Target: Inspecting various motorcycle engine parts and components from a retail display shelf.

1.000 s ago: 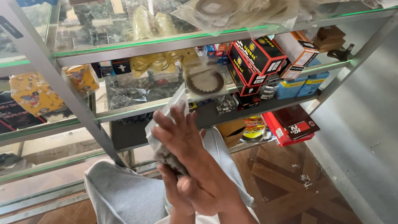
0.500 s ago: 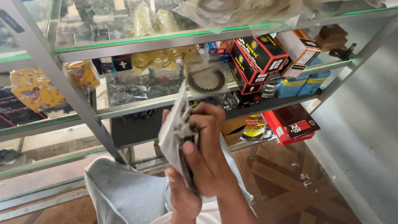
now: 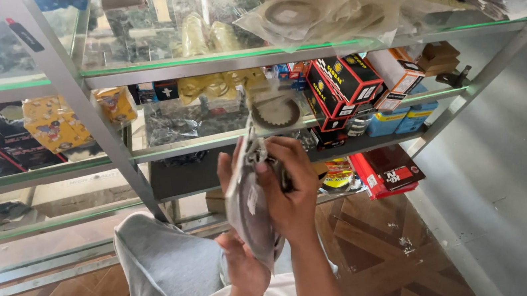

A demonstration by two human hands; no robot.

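Both hands hold one clear plastic bag [image 3: 249, 211] with a dark round disc inside, raised edge-on in front of the glass shelves. My right hand [image 3: 290, 191] grips the bag's upper right side with its fingers curled over the top. Below it, my left hand [image 3: 246, 267] supports the bag from underneath, partly hidden behind the plastic. My grey-trousered knee [image 3: 161, 271] sits just left of the hands.
A glass and metal shelf unit [image 3: 111, 158] stands ahead. It carries bagged ring-shaped parts [image 3: 300, 13], red and black boxes [image 3: 339, 82], yellow packets [image 3: 53, 123] and blue boxes [image 3: 401, 119]. A red box [image 3: 387, 169] lies on the patterned wooden floor [image 3: 383, 247]; a grey wall is to the right.
The bag has been turned and lifted from a flatter hold to an edge-on one. My right hand has shifted onto its top and my left has dropped beneath it.
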